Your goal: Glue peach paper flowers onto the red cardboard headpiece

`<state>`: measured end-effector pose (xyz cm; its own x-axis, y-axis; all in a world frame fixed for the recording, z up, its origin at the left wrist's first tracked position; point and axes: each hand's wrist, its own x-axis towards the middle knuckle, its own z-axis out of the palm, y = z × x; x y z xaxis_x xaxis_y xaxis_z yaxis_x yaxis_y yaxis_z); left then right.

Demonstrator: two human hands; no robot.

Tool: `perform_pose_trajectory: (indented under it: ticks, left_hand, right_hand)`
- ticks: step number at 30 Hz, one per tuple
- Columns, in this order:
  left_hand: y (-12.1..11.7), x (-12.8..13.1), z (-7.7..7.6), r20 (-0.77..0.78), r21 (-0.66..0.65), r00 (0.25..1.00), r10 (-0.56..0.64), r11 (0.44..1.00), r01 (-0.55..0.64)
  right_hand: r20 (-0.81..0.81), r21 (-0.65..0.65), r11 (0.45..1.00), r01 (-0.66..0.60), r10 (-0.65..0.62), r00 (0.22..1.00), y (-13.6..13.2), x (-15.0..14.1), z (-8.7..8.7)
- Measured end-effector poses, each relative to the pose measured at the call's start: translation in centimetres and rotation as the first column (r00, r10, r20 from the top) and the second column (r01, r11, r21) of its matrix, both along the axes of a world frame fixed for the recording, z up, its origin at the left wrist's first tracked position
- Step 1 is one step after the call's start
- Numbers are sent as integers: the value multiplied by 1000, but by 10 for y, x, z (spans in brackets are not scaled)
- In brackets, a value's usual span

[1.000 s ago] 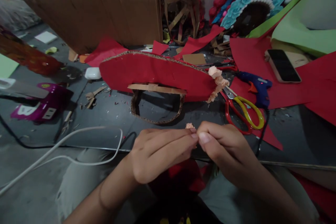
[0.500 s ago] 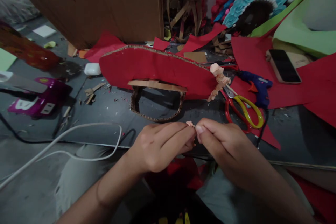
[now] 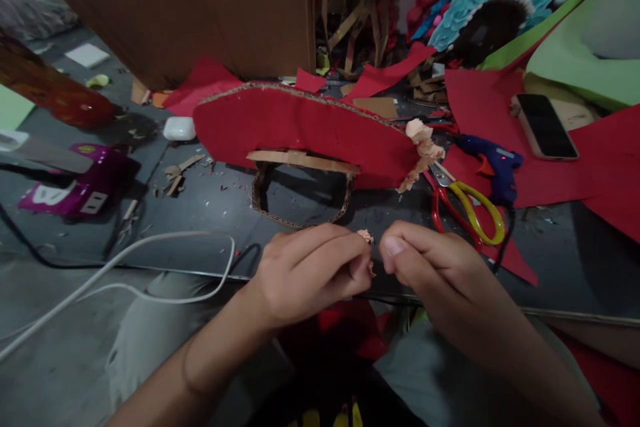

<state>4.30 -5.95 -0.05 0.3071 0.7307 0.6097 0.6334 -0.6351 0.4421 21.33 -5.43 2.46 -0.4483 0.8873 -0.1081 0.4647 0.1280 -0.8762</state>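
Peeking out beyond the curled fingers of the left hand (image 3: 315, 270), a small crumpled tuft of peach-coloured paper (image 3: 365, 236) is showing over the near edge of the dark grey counter (image 3: 590, 260). A peach scrap (image 3: 372, 269) is poking out lower down, closer to the person. I cannot tell whether the two are one piece; if they are, its long axis is seemingly running away from the body, alongside the gap between the hands.

The left fingers are grasping the tuft, as far as I can see. The right hand (image 3: 430, 267) is hanging just to its right, apart by a narrow gap, so the left is being the nearer one. The right fingers are clenching, the thumb pressing against the index finger; whether they are hiding anything, I cannot tell.

Past the hands, a loop of brown corrugated cardboard (image 3: 257, 193) is meeting a long red paper-covered cardboard panel (image 3: 300, 123), which is stretching crosswise. A crumpled peach paper ruffle (image 3: 421, 143) is edging the panel's right end. Scissors with red and yellow handles (image 3: 459, 191) are lying near it, and a blue glue gun (image 3: 501, 170) is resting farther right.
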Motion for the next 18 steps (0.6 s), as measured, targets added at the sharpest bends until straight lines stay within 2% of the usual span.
perform_pose_trajectory:
  ticks: [3,7,18]
  left_hand:
    - [2,0,3,150,-94,988,-29,995,44]
    - [5,-1,1,331,-95,941,-68,990,105]
    - [4,0,-2,441,-102,893,-91,983,150]
  right_hand:
    - [-59,-28,1000,4,-5,998,-1,0,1]
    - [-98,-24,1000,-3,1,995,-2,-1,2]
    - [-116,51,998,-35,41,992,-3,1,0]
